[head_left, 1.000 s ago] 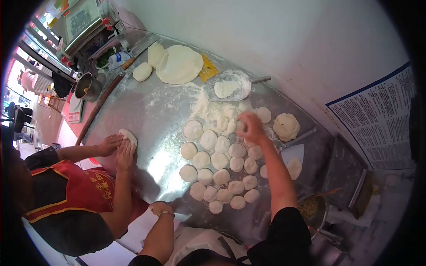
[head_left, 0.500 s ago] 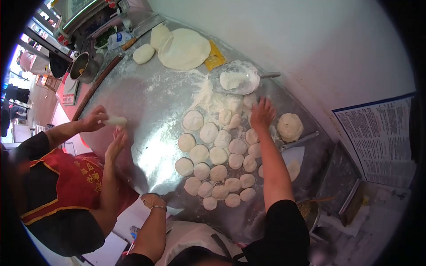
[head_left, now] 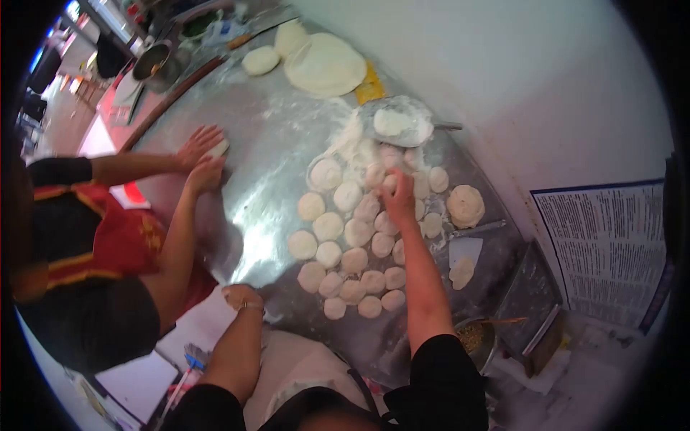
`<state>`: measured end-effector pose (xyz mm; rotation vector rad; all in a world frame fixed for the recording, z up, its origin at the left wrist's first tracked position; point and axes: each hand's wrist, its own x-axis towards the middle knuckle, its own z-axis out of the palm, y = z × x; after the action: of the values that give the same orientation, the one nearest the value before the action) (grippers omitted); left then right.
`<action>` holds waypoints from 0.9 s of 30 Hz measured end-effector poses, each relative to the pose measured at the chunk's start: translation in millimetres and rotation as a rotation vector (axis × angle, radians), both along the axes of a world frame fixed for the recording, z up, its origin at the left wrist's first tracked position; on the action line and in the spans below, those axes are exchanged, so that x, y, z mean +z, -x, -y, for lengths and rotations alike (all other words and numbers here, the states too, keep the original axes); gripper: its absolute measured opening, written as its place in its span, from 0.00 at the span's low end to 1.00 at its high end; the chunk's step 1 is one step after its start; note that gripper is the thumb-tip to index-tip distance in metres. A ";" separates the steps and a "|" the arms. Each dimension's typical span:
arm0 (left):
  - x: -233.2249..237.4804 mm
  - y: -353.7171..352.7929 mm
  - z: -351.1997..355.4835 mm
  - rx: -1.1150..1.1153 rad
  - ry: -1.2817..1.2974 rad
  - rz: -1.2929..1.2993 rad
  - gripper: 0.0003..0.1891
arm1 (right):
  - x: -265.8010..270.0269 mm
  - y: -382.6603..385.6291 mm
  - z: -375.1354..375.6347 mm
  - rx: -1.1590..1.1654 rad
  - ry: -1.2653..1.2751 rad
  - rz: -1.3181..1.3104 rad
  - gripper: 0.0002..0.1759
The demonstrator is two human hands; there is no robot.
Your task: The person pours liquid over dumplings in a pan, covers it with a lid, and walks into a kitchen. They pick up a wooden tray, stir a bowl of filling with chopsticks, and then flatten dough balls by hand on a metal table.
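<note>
My right hand [head_left: 399, 201] reaches over the far part of a spread of floured dough rounds [head_left: 357, 232], its fingers curled and pinched on one small dough piece [head_left: 390, 181]. More dough rounds lie close on both sides of it. Down at the near edge of the metal table [head_left: 280, 269], my left hand [head_left: 243, 296] rests with curled fingers, a bracelet on its wrist. What is inside those fingers, if anything, is hidden. A metal scoop [head_left: 395, 122] with flour lies beyond my right hand, beside loose flour [head_left: 345, 147].
A co-worker's two hands [head_left: 201, 159] press a dough piece [head_left: 218, 149] at the left. Large flat dough [head_left: 325, 65] lies at the back. To the right are stacked dough [head_left: 466, 206], a white sheet [head_left: 466, 251], and a pot of filling [head_left: 476, 337]. A wall [head_left: 503, 93] bounds the right.
My right hand has moved left and toward me, from near the scoop onto a dough piece, and its fingers have closed. The co-worker's hands have lowered dough onto the table. The view has shifted.
</note>
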<state>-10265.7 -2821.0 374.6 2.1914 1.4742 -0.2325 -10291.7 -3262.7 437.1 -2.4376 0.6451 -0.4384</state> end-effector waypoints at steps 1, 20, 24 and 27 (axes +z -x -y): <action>-13.4 2.2 -5.4 -0.018 -0.062 0.005 0.30 | -7.7 -0.2 4.0 -0.027 -0.020 0.007 0.28; -16.6 15.5 -82.0 -0.222 0.844 0.424 0.15 | 59.4 33.5 -279.4 0.167 -0.138 -0.101 0.18; 66.6 23.2 -43.1 -1.198 0.453 0.588 0.15 | 54.7 122.1 -255.5 -0.007 -0.236 0.020 0.12; 95.1 -7.2 29.3 -1.814 0.196 0.711 0.27 | 47.6 179.7 -244.3 -0.232 -0.290 0.043 0.10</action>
<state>-10258.6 -2850.3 469.7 2.3035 -1.0511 -0.0993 -10471.4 -3018.4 484.7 -2.0838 0.9100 -0.4531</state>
